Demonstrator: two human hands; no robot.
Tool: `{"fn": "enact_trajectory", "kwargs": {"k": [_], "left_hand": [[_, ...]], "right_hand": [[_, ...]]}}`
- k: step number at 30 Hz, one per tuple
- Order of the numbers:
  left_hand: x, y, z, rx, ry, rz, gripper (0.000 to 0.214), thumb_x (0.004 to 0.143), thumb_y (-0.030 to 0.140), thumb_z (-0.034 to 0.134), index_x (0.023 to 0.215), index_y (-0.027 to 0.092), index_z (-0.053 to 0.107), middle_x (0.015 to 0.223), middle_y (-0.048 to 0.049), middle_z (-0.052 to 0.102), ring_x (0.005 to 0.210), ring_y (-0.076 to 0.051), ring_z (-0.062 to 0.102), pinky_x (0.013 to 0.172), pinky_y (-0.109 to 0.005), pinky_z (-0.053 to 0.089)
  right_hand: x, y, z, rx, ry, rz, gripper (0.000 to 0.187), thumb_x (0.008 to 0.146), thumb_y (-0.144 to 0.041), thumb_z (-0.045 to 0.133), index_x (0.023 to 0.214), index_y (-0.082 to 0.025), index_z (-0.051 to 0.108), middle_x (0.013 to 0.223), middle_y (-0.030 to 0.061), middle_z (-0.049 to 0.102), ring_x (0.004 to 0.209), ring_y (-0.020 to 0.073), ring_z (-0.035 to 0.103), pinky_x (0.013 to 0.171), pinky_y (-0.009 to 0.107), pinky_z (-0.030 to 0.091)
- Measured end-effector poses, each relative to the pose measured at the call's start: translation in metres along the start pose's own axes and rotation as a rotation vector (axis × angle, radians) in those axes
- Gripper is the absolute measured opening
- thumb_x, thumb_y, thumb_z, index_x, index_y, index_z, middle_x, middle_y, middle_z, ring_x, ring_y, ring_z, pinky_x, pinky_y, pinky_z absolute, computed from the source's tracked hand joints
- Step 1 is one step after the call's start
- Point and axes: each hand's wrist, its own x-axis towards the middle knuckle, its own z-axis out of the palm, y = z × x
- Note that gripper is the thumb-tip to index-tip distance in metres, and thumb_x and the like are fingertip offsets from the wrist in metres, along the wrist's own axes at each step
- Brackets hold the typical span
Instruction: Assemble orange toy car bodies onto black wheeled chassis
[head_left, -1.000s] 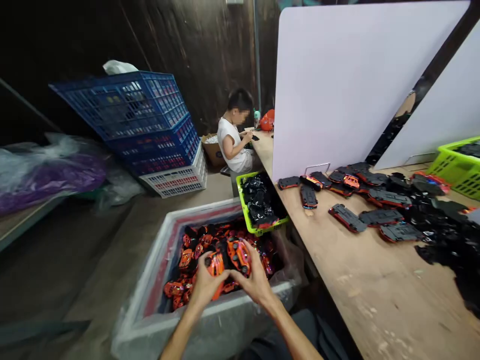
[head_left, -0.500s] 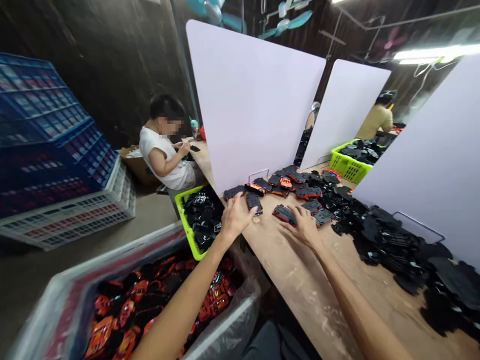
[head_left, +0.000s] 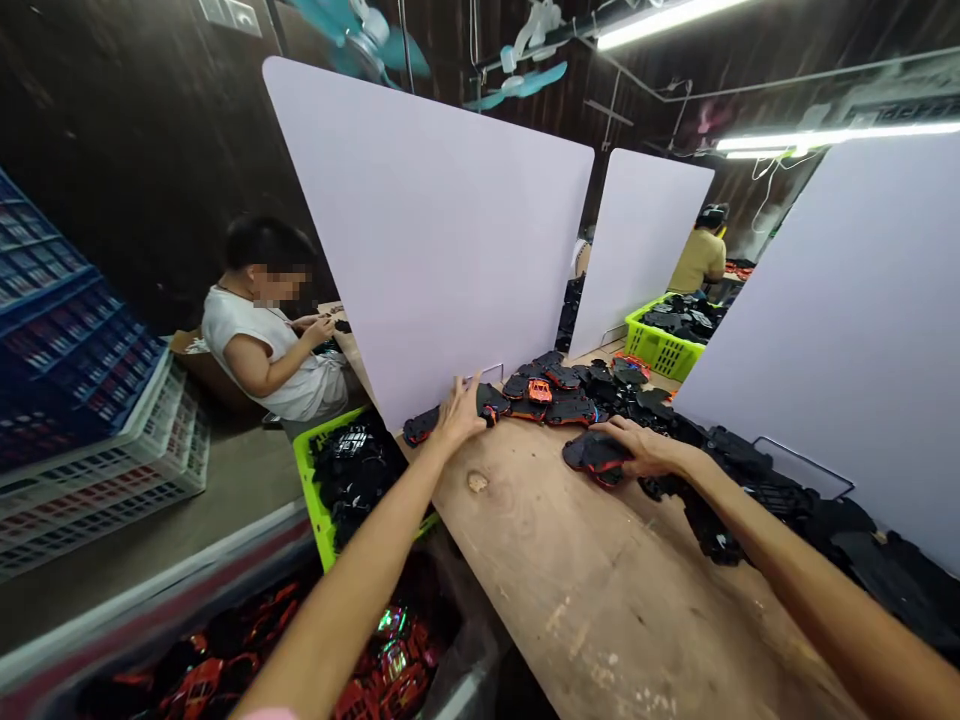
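Observation:
Toy cars with black undersides and orange-red bodies lie on the wooden table at the foot of the white divider. My left hand (head_left: 457, 414) is at the divider, its fingers and thumb closed around a toy car (head_left: 491, 402) at the near end of the row. Further right, my right hand (head_left: 646, 447) grips dark toy cars (head_left: 597, 456) with red edges, low over the tabletop; how many it has is partly hidden by the fingers. Between the hands, one small orange car (head_left: 539, 390) lies on top of the row.
Black car parts (head_left: 795, 500) are heaped along the right divider (head_left: 817, 300). A green basket (head_left: 306, 470) of black parts and a large crate (head_left: 45, 640) of orange cars stand left of the table (head_left: 570, 570). Beyond the left divider (head_left: 450, 220) sits a person (head_left: 262, 340).
The view has turned rightward. My left hand has moved up to the divider and onto a car. My right hand has closed on the cars beside it and shifted them towards the right.

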Motion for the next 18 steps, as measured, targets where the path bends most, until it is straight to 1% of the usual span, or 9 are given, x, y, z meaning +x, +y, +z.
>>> {"fn": "enact_trajectory", "kwargs": {"k": [2,4,5,7,10,12,14,16,18], "left_hand": [[0.024,-0.004,-0.010,-0.012,-0.092,0.073,0.098,0.055,0.003,0.076,0.147,0.025,0.052,0.143,-0.0141,0.056,0.132,-0.038,0.056,0.110,-0.044,0.045],[0.036,-0.007,-0.013,-0.038,-0.144,0.121,0.087,0.050,-0.001,0.074,0.133,0.023,0.063,0.129,-0.0128,0.066,0.132,-0.038,0.055,0.112,-0.044,0.043],[0.036,-0.006,-0.012,-0.057,-0.156,0.142,0.082,0.050,-0.001,0.074,0.127,0.023,0.065,0.124,-0.0128,0.069,0.132,-0.038,0.054,0.113,-0.045,0.043],[0.027,-0.001,-0.006,-0.109,-0.166,0.180,0.073,0.050,0.000,0.075,0.118,0.024,0.068,0.119,-0.0124,0.071,0.132,-0.038,0.054,0.114,-0.046,0.041],[-0.002,0.013,0.013,-0.226,-0.163,0.183,0.067,0.050,0.006,0.079,0.113,0.025,0.068,0.108,-0.0089,0.074,0.120,-0.035,0.062,0.109,-0.043,0.046],[-0.023,0.022,0.028,-0.329,-0.148,0.128,0.065,0.054,0.013,0.081,0.116,0.025,0.066,0.098,-0.0047,0.074,0.105,-0.030,0.068,0.098,-0.038,0.052],[-0.040,0.029,0.042,-0.438,-0.105,0.022,0.063,0.056,0.019,0.083,0.116,0.024,0.065,0.095,-0.0025,0.074,0.094,-0.026,0.070,0.088,-0.034,0.055],[-0.055,0.031,0.053,-0.544,-0.039,-0.129,0.058,0.057,0.020,0.083,0.112,0.021,0.064,0.095,-0.0038,0.074,0.089,-0.024,0.070,0.080,-0.033,0.056],[-0.071,0.030,0.060,-0.649,0.024,-0.284,0.047,0.059,0.020,0.079,0.104,0.017,0.065,0.087,-0.0046,0.073,0.078,-0.022,0.070,0.071,-0.033,0.056]], "right_hand": [[0.012,0.000,0.002,-0.107,-0.144,-0.037,0.110,0.054,-0.017,0.087,0.155,-0.033,0.050,0.153,0.0155,0.048,0.132,0.0368,0.054,0.103,0.046,0.047],[0.023,-0.008,0.009,-0.230,-0.179,-0.066,0.123,0.043,-0.010,0.090,0.158,-0.029,0.047,0.157,0.0214,0.042,0.135,0.0440,0.049,0.106,0.054,0.043],[0.028,-0.014,0.012,-0.263,-0.156,-0.085,0.122,0.043,-0.009,0.089,0.157,-0.027,0.048,0.155,0.0230,0.045,0.134,0.0452,0.048,0.106,0.057,0.042],[0.034,-0.024,0.016,-0.266,-0.111,-0.135,0.106,0.052,-0.014,0.087,0.152,-0.024,0.053,0.144,0.0221,0.054,0.129,0.0432,0.051,0.106,0.059,0.041],[0.038,-0.038,0.017,-0.226,-0.090,-0.179,0.081,0.067,-0.028,0.082,0.144,-0.026,0.059,0.132,0.0168,0.060,0.123,0.0391,0.051,0.104,0.058,0.042],[0.039,-0.044,0.017,-0.190,-0.079,-0.187,0.078,0.066,-0.035,0.084,0.141,-0.029,0.061,0.138,0.0151,0.056,0.127,0.0404,0.047,0.103,0.057,0.042],[0.040,-0.048,0.018,-0.110,-0.077,-0.152,0.079,0.062,-0.037,0.088,0.137,-0.033,0.062,0.148,0.0128,0.049,0.130,0.0408,0.045,0.103,0.054,0.043],[0.042,-0.052,0.022,-0.023,-0.084,-0.097,0.081,0.060,-0.037,0.090,0.136,-0.033,0.062,0.150,0.0117,0.047,0.127,0.0387,0.050,0.102,0.050,0.045],[0.044,-0.061,0.029,0.033,-0.079,-0.046,0.087,0.059,-0.042,0.091,0.139,-0.030,0.058,0.145,0.0131,0.051,0.121,0.0363,0.056,0.101,0.047,0.046]]}}
